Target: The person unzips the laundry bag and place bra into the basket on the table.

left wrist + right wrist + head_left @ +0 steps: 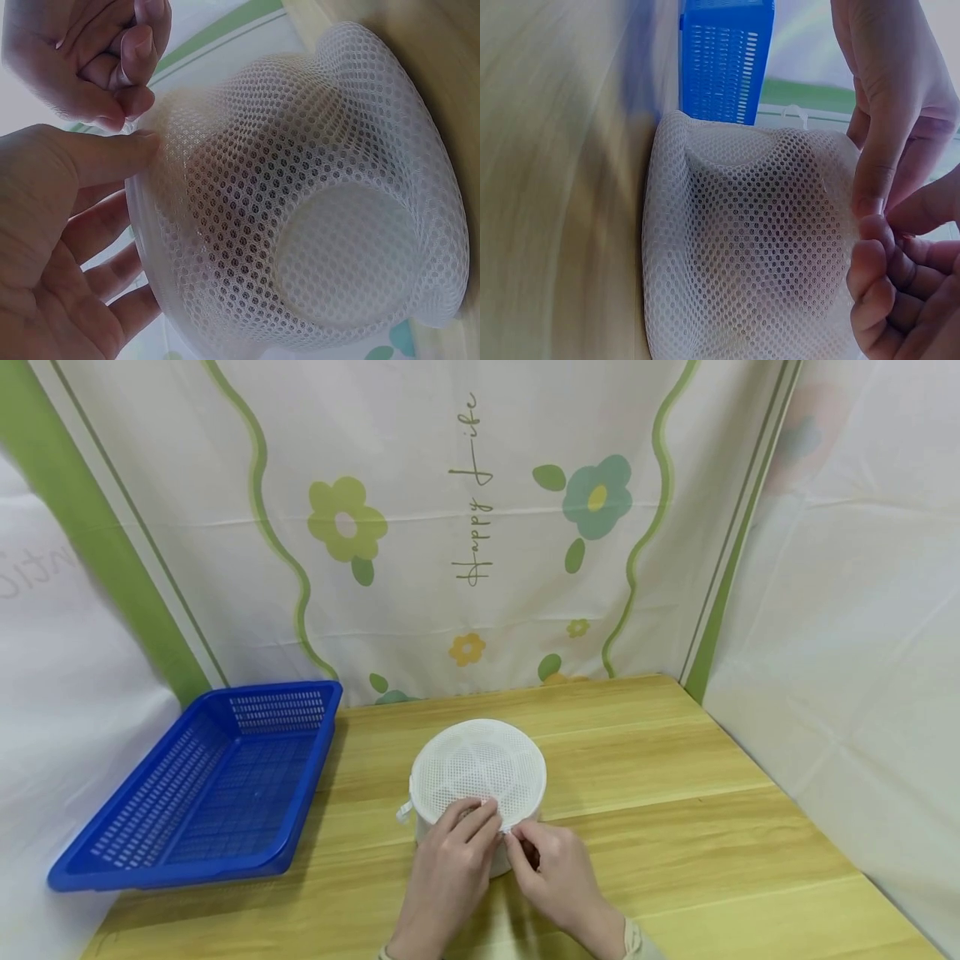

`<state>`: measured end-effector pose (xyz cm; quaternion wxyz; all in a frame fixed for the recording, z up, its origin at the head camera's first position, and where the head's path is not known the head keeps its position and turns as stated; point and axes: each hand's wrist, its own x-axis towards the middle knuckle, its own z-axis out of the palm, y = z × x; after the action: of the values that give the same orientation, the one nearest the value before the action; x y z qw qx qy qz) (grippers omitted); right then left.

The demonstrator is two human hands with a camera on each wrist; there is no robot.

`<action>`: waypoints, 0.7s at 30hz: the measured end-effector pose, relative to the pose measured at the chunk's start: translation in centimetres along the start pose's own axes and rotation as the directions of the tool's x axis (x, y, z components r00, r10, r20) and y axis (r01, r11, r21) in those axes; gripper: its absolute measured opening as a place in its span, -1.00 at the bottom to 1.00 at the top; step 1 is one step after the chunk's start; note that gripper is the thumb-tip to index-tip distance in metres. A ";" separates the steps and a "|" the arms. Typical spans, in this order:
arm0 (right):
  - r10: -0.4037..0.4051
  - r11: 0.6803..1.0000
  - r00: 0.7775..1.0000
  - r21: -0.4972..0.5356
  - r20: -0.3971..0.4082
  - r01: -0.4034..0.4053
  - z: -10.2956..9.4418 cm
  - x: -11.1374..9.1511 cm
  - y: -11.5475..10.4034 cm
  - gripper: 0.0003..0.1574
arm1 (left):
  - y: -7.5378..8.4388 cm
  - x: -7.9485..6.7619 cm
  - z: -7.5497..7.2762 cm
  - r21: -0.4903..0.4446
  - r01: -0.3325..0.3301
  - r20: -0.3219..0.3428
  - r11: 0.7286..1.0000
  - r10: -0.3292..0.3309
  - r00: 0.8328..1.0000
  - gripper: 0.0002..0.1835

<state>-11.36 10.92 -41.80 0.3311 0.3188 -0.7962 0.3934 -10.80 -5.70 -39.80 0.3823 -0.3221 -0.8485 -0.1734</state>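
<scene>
A round white mesh laundry bag (487,760) stands on the wooden table with its flat mesh top upward. My left hand (453,860) holds the near rim, fingers over the top and thumb (124,156) against the side. Right beside it, my right hand (555,870) pinches the rim edge between thumb and curled fingers; what lies inside that pinch is hidden. Something dark shows through the mesh side (247,187). The wall of the bag sags in folds, and a pale round patch (349,255) is visible on it. A small white tab (405,812) sticks out at the left.
A blue plastic basket (300,827) with slotted sides sits at the table's left. White curtains printed with flowers (405,443) enclose the back and both sides. Bare wooden tabletop (712,843) stretches to the right of the bag.
</scene>
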 end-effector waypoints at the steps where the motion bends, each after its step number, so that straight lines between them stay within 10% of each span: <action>1: -0.003 1.000 1.000 0.001 -0.001 0.003 0.0 0.0 0.0 -0.72 | 0.0 0.0 0.0 0.000 0.000 0.001 1.000 0.000 1.000 -0.77; 21: -0.003 1.000 1.000 -0.005 -0.011 0.003 0.0 0.1 -0.1 -0.71 | 0.1 0.0 -0.1 -0.010 0.007 0.006 1.000 -0.007 1.000 -0.79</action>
<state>-11.33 10.86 -41.73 0.3369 0.3171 -0.7949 0.3926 -10.69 -5.70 -39.70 0.3774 -0.3217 -0.8499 -0.1780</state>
